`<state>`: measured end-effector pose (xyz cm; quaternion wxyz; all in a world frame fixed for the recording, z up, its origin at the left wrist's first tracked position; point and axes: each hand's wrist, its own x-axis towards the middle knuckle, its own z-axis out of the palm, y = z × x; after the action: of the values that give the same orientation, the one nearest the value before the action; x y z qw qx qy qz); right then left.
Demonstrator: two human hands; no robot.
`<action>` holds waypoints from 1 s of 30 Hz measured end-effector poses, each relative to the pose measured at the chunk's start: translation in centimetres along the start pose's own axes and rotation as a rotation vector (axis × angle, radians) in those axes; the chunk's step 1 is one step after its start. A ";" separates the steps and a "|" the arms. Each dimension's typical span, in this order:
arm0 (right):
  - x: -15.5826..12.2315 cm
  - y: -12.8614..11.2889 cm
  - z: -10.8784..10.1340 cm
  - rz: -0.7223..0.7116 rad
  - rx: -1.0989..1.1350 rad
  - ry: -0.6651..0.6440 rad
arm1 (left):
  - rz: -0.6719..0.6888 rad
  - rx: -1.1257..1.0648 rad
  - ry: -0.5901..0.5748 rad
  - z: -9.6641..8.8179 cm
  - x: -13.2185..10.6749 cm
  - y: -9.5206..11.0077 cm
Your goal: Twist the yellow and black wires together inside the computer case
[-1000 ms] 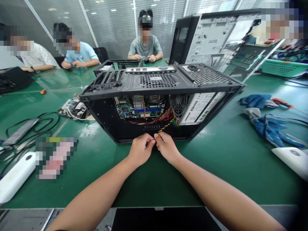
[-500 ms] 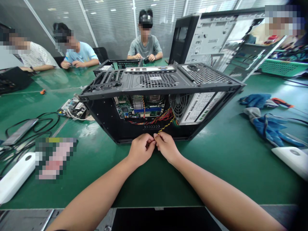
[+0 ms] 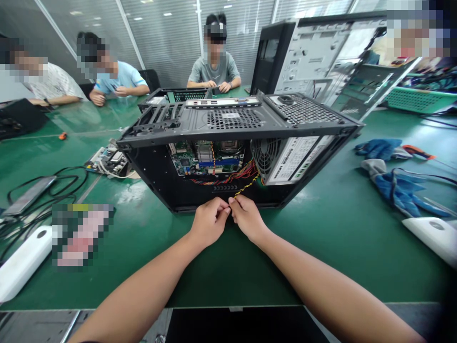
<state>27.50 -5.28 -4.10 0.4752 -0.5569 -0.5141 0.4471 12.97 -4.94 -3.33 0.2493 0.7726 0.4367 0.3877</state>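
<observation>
An open black computer case lies on its side in front of me, its open side facing me. Inside show a motherboard, a fan-fitted power supply and a bundle of coloured wires. A twisted yellow-and-black cable runs from beside the power supply down to the case's front edge. My right hand pinches that cable near its end. Fingertip to fingertip with it, my left hand is also closed in a pinch. What lies between the left fingers is hidden, as is the cable's end.
Blue gloves lie at right, near a white device. Cables, a grey power bank-like block and another white device are at left. A circuit board lies beyond. Several people sit around the green table.
My hands stay almost in place, with only slight finger movement at the cable's end. Across the table, the co-workers' hands have shifted a little.
</observation>
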 end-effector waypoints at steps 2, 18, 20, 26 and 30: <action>0.0 0.1 0.0 -0.001 0.006 -0.003 | -0.009 -0.017 -0.001 0.1 0.0 -0.1; 0.2 0.3 0.0 -0.007 0.001 0.005 | 0.068 0.045 -0.001 -0.2 0.0 0.0; 0.2 0.3 0.0 -0.015 -0.012 0.002 | 0.072 0.052 0.000 -0.2 0.0 0.0; 0.1 0.2 -0.1 -0.019 -0.029 -0.010 | 0.039 0.014 -0.011 -0.1 0.1 0.0; 0.1 0.1 -0.1 -0.036 -0.041 -0.015 | 0.011 -0.024 -0.009 -0.1 0.2 0.0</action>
<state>27.59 -5.21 -4.15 0.4674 -0.5539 -0.5367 0.4321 12.97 -4.77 -3.20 0.2584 0.7736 0.4268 0.3907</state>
